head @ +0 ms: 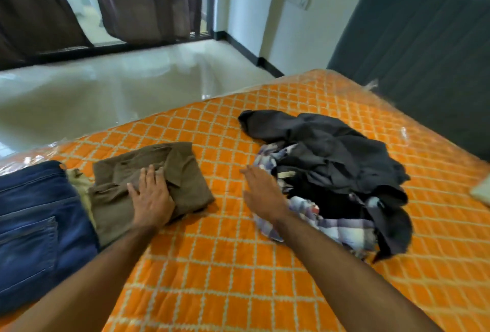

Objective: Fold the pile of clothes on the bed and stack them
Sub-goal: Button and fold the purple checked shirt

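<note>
The left hand [152, 196] presses flat, fingers straight, on the folded brown shirt [153, 188]. Left of it lie folded jeans [34, 225]. To its right, the right hand [262, 191], fingers extended and holding nothing, reaches toward the unfolded pile [331, 172]; most folding remains.

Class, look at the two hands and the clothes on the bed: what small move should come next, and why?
Probably the right hand, open beside the unfolded pile, should take a garment from it. The left hand rests flat on the brown shirt, which already looks folded, next to the jeans, so that piece seems finished.
</note>
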